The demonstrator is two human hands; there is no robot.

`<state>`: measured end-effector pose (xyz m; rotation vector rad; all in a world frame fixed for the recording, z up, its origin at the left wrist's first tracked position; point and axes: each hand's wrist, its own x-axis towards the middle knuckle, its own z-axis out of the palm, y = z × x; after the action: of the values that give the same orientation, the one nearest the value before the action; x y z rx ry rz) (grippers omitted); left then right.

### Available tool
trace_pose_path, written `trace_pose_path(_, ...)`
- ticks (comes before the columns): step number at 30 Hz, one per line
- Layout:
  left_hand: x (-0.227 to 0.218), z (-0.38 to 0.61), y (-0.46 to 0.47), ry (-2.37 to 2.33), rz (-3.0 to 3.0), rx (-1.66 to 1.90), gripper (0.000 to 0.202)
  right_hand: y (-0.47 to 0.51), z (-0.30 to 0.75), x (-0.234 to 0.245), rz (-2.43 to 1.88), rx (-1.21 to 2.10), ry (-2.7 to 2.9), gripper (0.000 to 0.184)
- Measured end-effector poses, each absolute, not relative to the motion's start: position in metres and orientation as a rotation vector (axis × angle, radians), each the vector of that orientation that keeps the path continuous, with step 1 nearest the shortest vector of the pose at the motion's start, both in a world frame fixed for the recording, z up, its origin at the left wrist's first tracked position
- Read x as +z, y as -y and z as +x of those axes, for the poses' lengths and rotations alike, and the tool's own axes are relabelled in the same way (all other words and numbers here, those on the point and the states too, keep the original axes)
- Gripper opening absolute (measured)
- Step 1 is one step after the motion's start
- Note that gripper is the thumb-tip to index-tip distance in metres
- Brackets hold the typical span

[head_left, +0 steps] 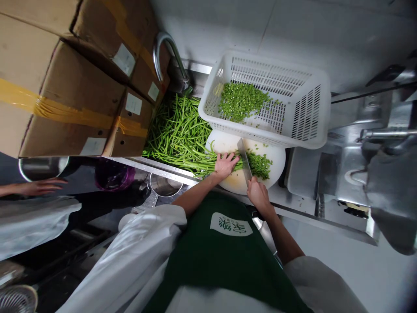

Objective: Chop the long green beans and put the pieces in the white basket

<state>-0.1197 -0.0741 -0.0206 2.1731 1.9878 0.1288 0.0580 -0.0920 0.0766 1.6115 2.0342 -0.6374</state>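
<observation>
A bundle of long green stems [202,166] lies across the round white cutting board [278,155], which sits at the near edge of the steel tabletop [301,174]; the bundle's long axis runs left to right, parallel to that near edge, and its uncut tails trail off the board's left side into the sink. The left hand [224,164] rests on top of the bundle, fingers [233,157] spread and pressing down, not wrapped round it. The right hand [258,194] is nearer the body, fingers clamped on the handle of one cleaver [244,160]. Its blade stands across the stems at a right angle, just right of the left fingertips, so the cut end lies between the two hands and the left hand is the nearer to it.

Right of the blade, one heap of short cut pieces [261,165] lies on the board. A second heap of chopped greens [240,102] sits in the one white slotted basket [317,114], whose near wall overhangs the board's far side. One mass of whole stems [176,127] fills the sink under a single curved tap [167,48]. At least three taped cardboard boxes [65,91] are stacked at the left end. At the far left, another person's hand [39,187] reaches in, well apart from the board.
</observation>
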Motion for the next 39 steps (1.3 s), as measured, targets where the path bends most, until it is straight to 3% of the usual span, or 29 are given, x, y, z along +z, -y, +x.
trace_pose_path(5,-0.017,-0.118,0.073,-2.004,2.146,0.136,0.041,0.108,0.069,0.101,1.59,-0.629,-2.012,0.032)
trace_pose_path(13,-0.019,-0.119,0.073,-1.988,2.145,0.142,0.042,0.097,0.053,0.078,1.604,-0.698,-1.983,0.03)
trace_pose_path(21,-0.019,-0.12,0.072,-2.001,2.104,0.155,0.041,0.112,0.065,0.102,1.581,-0.667,-1.991,0.032)
trace_pose_path(32,0.01,-0.124,0.07,-2.067,1.99,0.279,0.043,0.103,0.043,0.061,1.613,-0.672,-2.04,0.031)
trace_pose_path(34,0.017,-0.136,0.079,-2.071,2.036,0.288,0.061,0.106,0.042,0.06,1.614,-0.675,-2.051,0.031)
trace_pose_path(37,0.019,-0.155,0.095,-2.002,2.152,0.072,0.109,0.108,0.042,0.061,1.608,-0.692,-2.059,0.031)
trace_pose_path(39,0.016,-0.164,0.102,-1.956,2.199,-0.077,0.123,0.105,0.046,0.061,1.615,-0.7,-2.071,0.029)
